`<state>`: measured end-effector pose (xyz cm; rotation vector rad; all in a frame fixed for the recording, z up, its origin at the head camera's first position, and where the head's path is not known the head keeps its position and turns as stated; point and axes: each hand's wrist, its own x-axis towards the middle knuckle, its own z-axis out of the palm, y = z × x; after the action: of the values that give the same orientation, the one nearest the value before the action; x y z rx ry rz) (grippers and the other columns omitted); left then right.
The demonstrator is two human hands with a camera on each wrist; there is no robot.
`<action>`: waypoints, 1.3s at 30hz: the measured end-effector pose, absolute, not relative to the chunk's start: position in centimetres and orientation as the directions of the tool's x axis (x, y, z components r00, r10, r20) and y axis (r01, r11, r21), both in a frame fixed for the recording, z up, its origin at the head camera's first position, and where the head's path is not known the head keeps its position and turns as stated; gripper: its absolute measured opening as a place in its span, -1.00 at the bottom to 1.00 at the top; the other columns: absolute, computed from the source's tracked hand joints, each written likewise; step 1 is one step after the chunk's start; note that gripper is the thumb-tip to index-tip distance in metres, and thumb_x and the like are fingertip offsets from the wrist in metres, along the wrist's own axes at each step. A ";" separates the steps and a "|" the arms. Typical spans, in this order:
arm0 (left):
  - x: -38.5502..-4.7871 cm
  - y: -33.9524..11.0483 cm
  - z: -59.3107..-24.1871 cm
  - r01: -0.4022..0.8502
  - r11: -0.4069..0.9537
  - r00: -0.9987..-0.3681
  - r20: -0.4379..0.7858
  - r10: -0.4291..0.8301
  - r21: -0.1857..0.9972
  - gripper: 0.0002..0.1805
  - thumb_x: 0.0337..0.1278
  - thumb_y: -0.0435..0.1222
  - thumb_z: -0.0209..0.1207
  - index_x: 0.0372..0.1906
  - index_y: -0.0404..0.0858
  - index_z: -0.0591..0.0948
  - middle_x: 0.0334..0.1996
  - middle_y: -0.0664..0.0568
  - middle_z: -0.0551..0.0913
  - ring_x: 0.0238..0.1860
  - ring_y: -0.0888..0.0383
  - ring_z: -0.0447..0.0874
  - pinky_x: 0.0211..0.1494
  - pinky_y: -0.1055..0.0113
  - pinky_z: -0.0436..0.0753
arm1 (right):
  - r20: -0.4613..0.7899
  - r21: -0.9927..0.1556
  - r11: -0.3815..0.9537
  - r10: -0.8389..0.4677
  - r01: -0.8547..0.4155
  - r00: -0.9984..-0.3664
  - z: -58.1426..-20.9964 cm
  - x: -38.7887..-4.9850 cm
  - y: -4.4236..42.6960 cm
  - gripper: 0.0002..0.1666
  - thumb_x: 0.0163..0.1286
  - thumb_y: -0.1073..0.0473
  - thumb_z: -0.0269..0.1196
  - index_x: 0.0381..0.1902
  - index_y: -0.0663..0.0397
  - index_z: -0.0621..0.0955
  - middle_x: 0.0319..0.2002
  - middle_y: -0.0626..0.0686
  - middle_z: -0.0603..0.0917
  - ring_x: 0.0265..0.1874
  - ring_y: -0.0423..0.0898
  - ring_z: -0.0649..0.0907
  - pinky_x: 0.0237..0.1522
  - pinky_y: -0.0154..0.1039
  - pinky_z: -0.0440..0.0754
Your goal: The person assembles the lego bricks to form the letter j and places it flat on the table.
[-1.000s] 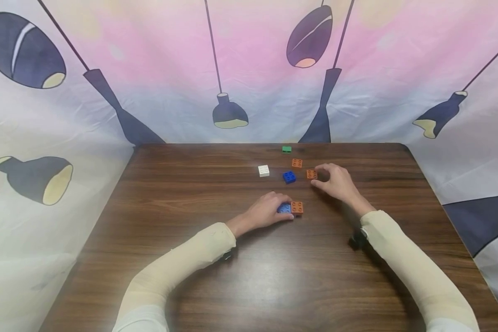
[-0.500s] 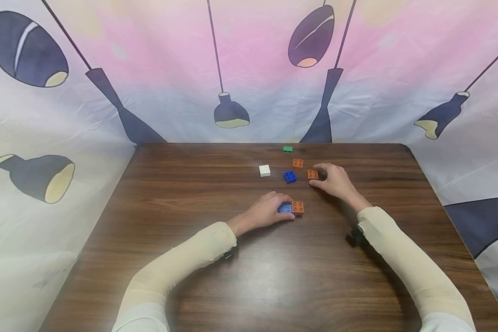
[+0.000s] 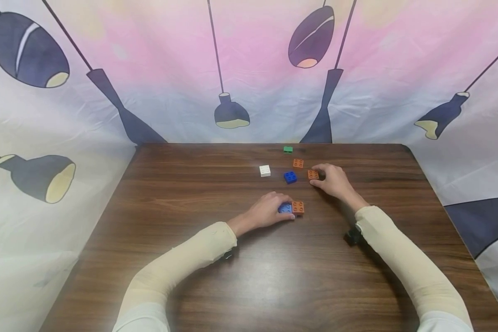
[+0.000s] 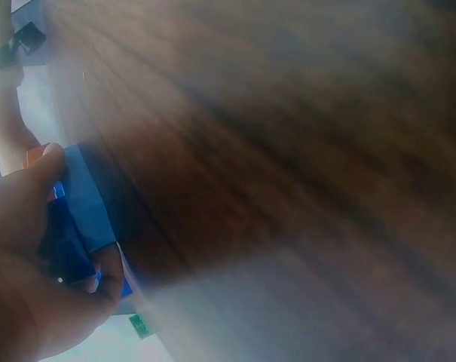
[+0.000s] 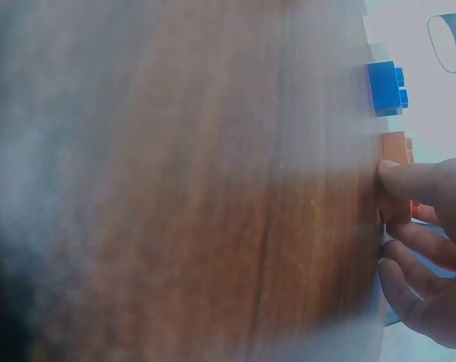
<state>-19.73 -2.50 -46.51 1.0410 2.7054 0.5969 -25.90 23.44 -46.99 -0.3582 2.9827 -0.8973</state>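
Observation:
My left hand [image 3: 269, 210] grips a blue toy brick [image 3: 285, 209] between thumb and fingers. An orange brick [image 3: 298, 207] sits at its right end, among joined bricks. In the left wrist view, a lighter blue brick [image 4: 90, 200] lies against the table beside a darker blue brick [image 4: 65, 241], partly covered by the hand. My right hand [image 3: 336, 180] pinches another orange brick [image 3: 312, 174] on the table. In the right wrist view, the thumb lies on the near side of that orange brick [image 5: 396, 192], with fingers behind it.
Left of the right hand lies a dark blue brick [image 3: 290, 177]. Beyond it are a flat orange brick [image 3: 298, 163] and a green brick [image 3: 288, 150] near the back edge. A white brick [image 3: 264, 171] lies further left on the wooden table [image 3: 182, 184].
My right thumb and fingers have closed in on the orange brick, and the right forearm has shifted slightly left. The left hand stays where it was, holding its bricks.

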 end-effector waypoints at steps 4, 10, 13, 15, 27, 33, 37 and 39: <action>-19.8 -2.5 -46.5 0.605 0.672 -0.737 -0.019 0.676 0.426 -0.39 0.33 0.07 0.28 0.29 -0.24 0.59 0.18 -0.02 0.69 0.15 0.08 0.62 0.27 0.19 0.53 | 0.063 -0.541 0.814 -0.213 -0.212 -0.975 -46.9 -25.9 23.5 -0.45 0.37 0.13 0.41 0.24 0.25 0.60 0.19 0.34 0.62 0.16 0.28 0.60 0.20 0.25 0.50; -19.8 -2.6 -46.6 0.610 0.671 -0.736 -0.013 0.677 0.422 -0.38 0.33 0.07 0.28 0.29 -0.25 0.59 0.18 -0.03 0.69 0.15 0.07 0.62 0.26 0.18 0.54 | 0.048 -0.558 0.810 -0.185 -0.180 -0.982 -46.8 -25.5 23.5 -0.47 0.38 0.08 0.40 0.22 0.21 0.60 0.19 0.32 0.64 0.20 0.30 0.57 0.22 0.27 0.48; -19.8 -2.6 -46.7 0.614 0.666 -0.733 -0.006 0.680 0.423 -0.38 0.33 0.07 0.28 0.29 -0.26 0.59 0.18 -0.04 0.69 0.14 0.07 0.63 0.26 0.18 0.54 | 0.048 -0.564 0.807 -0.178 -0.174 -0.983 -46.6 -25.1 23.5 -0.47 0.38 0.07 0.40 0.22 0.19 0.60 0.17 0.31 0.65 0.17 0.28 0.59 0.18 0.26 0.50; -19.8 -2.6 -46.7 0.615 0.663 -0.732 -0.004 0.681 0.426 -0.39 0.33 0.06 0.28 0.29 -0.26 0.59 0.17 -0.03 0.69 0.13 0.08 0.63 0.24 0.19 0.55 | 0.053 -0.567 0.805 -0.178 -0.176 -0.983 -46.4 -24.7 23.5 -0.47 0.39 0.06 0.40 0.22 0.18 0.60 0.16 0.30 0.66 0.15 0.27 0.60 0.15 0.25 0.52; -19.9 -2.7 -46.8 0.611 0.662 -0.735 0.000 0.678 0.434 -0.39 0.33 0.06 0.28 0.29 -0.25 0.58 0.17 -0.04 0.69 0.14 0.07 0.62 0.24 0.19 0.54 | 0.106 -0.577 0.785 -0.202 -0.225 -0.974 -45.0 -22.3 22.9 -0.46 0.38 0.03 0.40 0.22 0.14 0.60 0.17 0.27 0.67 0.13 0.26 0.62 0.12 0.24 0.56; -19.9 -2.7 -46.8 0.614 0.661 -0.733 0.001 0.681 0.432 -0.39 0.32 0.07 0.28 0.28 -0.25 0.59 0.16 -0.04 0.69 0.13 0.08 0.63 0.23 0.21 0.55 | 0.125 -0.579 0.778 -0.211 -0.244 -0.970 -44.3 -21.1 22.3 -0.46 0.37 0.02 0.42 0.22 0.12 0.61 0.15 0.24 0.68 0.13 0.25 0.64 0.10 0.24 0.58; -19.9 -2.6 -46.8 0.609 0.664 -0.736 -0.004 0.677 0.433 -0.39 0.31 0.08 0.29 0.28 -0.23 0.59 0.15 -0.02 0.70 0.10 0.10 0.63 0.21 0.23 0.56 | 0.146 -0.572 0.775 -0.226 -0.269 -0.963 -44.0 -20.4 21.9 -0.46 0.36 0.03 0.43 0.21 0.11 0.61 0.12 0.23 0.70 0.09 0.23 0.66 0.07 0.22 0.61; -19.9 -2.6 -46.8 0.609 0.664 -0.736 -0.003 0.677 0.434 -0.39 0.30 0.08 0.29 0.27 -0.23 0.60 0.15 -0.02 0.70 0.09 0.11 0.63 0.19 0.24 0.56 | 0.162 -0.568 0.772 -0.236 -0.286 -0.958 -43.8 -20.0 21.8 -0.47 0.35 0.03 0.43 0.20 0.11 0.62 0.09 0.22 0.72 0.04 0.22 0.68 0.02 0.20 0.63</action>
<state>-19.88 -2.60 -46.81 1.0571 2.7133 0.6180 -20.00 21.79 -43.81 -0.4481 3.0333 -0.9934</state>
